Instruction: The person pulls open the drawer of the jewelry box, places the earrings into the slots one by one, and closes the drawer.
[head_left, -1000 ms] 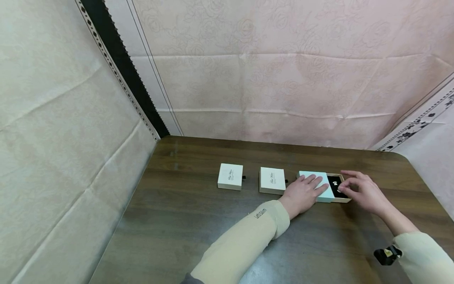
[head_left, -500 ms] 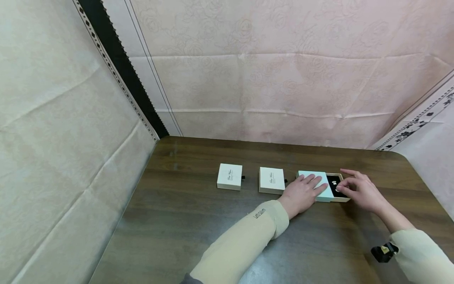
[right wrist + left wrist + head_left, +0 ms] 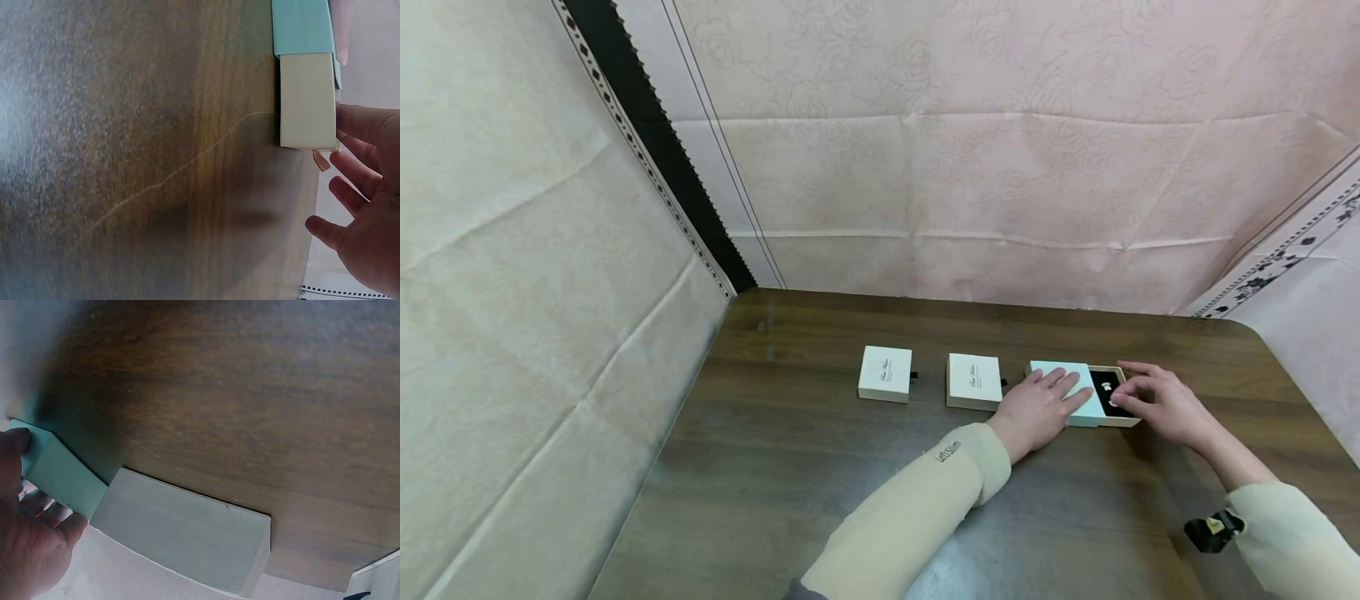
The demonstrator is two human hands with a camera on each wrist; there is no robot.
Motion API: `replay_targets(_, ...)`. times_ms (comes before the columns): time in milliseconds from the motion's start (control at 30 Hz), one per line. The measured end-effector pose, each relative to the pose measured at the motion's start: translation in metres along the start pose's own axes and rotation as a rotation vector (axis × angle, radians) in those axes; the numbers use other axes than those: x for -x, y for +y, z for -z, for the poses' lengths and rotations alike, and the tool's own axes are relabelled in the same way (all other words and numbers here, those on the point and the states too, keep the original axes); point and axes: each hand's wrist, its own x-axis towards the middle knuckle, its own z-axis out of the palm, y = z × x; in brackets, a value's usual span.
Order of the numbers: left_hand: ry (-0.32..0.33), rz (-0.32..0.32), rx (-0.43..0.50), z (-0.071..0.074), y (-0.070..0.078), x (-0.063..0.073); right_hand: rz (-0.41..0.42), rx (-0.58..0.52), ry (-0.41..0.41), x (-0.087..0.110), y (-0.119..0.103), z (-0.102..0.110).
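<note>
A turquoise slide-out box (image 3: 1086,417) stands on the table with its cream drawer (image 3: 306,100) partly drawn out to the right. My left hand (image 3: 1033,417) rests on the turquoise sleeve, fingers spread across its top. Inside the drawer lies a black insert (image 3: 1101,378) bearing a small silvery piece of jewellery (image 3: 1107,386). Over this insert, my right hand (image 3: 1172,408) pinches another small silvery piece (image 3: 1113,403) between thumb and index finger, its other fingers held apart. The fingertips hide most of that piece, so its exact kind is unclear.
Two white boxes with dark lettering, a left one (image 3: 885,373) and a middle one (image 3: 973,381), stand in a row left of the turquoise box. A brown ribbon tab (image 3: 321,161) hangs from the drawer end. Pale cloth (image 3: 962,183) hangs behind the wooden table (image 3: 820,467).
My right hand's pinching fingertips have shifted slightly left over the black insert, then stayed nearly still. The left hand and the boxes keep their places.
</note>
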Motion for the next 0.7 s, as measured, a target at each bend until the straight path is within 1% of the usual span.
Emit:
replay_targets(167,-0.004,-0.001,0.009,0.0,-0.0001,0.0001,0.007,-0.008,-0.003,-0.0005,0.0009,-0.0011)
replay_targets(300,-0.01,0.0,0.014,0.0004,-0.0001,0.0002,0.018,0.004,0.01,-0.0012,0.0015,-0.0021)
replay_targets(533,-0.002,0.002,0.015,-0.0002,0.0001,-0.0002,0.04,0.059,0.049,-0.0024,0.0016,-0.0059)
replay_targets(700,-0.001,0.004,0.011,-0.0013,0.0005,-0.0015,0.067,0.076,0.084,-0.0029,0.0011,-0.0073)
